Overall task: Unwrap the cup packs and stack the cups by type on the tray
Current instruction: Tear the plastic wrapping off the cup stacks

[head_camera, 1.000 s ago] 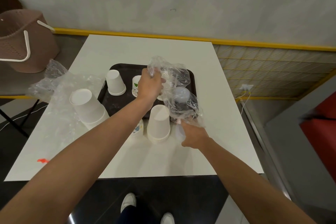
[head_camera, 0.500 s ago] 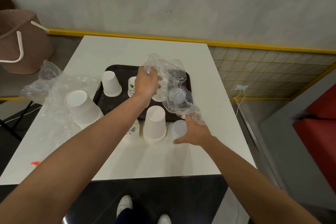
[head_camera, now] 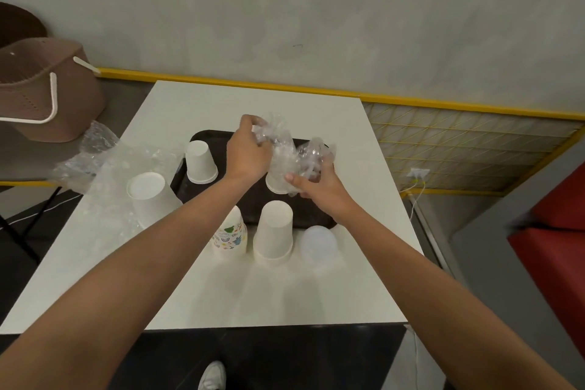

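The main risk is the plastic wrap (head_camera: pixel 285 152) itself. It hangs as a crumpled bundle just above the far half of the tray (head_camera: pixel 250 196), and under it stands a white cup (head_camera: pixel 274 184), partly hidden by the film. If the bundle is pulled away low or fast, the film can catch this cup and tip it, because such cups are very light. A second risk is on the near side of the tray: the patterned cups (head_camera: pixel 229 236), the tall white cups (head_camera: pixel 273 231) and the clear cups (head_camera: pixel 318 242) stand on the table (head_camera: pixel 253 288), just off the tray's near edge. Both forearms pass close above or beside them, so a careless sweep back could knock them over (the clear ones seem the easiest to push).

The wrap is between the two hands, and both hold it. The left hand (head_camera: pixel 250 152) has its fingers curled round the far upper part of the film; the right hand (head_camera: pixel 319 187) pinches the nearer, lower part. Neither hand touches a cup, as far as I can see.

Another small white stack (head_camera: pixel 201 161) already stands on the tray's far left corner — the stacks off the tray are not yet sorted onto it.
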Available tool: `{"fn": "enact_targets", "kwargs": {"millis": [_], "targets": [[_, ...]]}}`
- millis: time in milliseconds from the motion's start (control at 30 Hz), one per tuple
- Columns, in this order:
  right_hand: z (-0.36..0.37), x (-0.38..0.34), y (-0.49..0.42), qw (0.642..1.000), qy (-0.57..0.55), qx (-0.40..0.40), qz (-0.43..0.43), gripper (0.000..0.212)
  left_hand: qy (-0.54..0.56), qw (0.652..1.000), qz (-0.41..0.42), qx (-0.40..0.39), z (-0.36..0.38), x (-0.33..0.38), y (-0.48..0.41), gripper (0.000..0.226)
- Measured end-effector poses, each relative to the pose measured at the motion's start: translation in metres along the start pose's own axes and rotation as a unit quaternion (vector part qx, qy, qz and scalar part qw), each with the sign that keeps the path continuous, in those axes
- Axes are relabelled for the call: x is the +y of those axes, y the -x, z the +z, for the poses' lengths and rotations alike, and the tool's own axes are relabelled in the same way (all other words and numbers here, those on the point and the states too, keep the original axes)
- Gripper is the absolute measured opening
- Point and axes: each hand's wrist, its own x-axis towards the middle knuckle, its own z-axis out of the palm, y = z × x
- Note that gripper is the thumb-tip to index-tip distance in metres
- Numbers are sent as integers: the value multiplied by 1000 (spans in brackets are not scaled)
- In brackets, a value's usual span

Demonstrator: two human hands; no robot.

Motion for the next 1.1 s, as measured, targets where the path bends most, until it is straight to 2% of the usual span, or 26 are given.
{"fn": "enact_targets", "kwargs": {"millis": [67,100,167,233,367,500,567,667,767,900,1000,1100], "targets": [[12,-16,-9,1000,-9,13,-12,88,-8,999,26,-32,-7,0,-4,28],[17,-20,-16,999,-10,20,-24,83,-8,998,32,-48,-11,0,-6,28],[29,-31,-26,998,-15,21,-56,52,9,997,32,-74,-19,1,-12,31],[39,-44,-36,997,-20,22,-68,39,26,996,33,-81,-31,1,-18,37],[63,-68,-54,996,2,17,-84,48,-20,995,61,-81,-59,-2,-33,56],[95,-95,-77,994,55,9,-92,6,-17,997,25,-75,-99,-10,-57,66],[112,-109,-89,994,70,-2,-81,12,0,996,-2,-90,-120,-20,-72,62],[139,-121,-105,994,88,-12,-71,47,27,993,-34,-112,-148,-40,-95,51],[162,-119,-126,994,85,-47,-53,65,24,992,-59,-111,-169,-65,-116,48],[187,-115,-158,989,116,-88,-36,73,5,992,-109,-63,-183,-102,-146,34],[200,-112,-182,985,145,-90,-16,68,-23,989,-146,-15,-186,-128,-168,26],[209,-106,-202,976,187,-109,-9,61,-42,985,-169,-7,-184,-151,-187,21]]}}
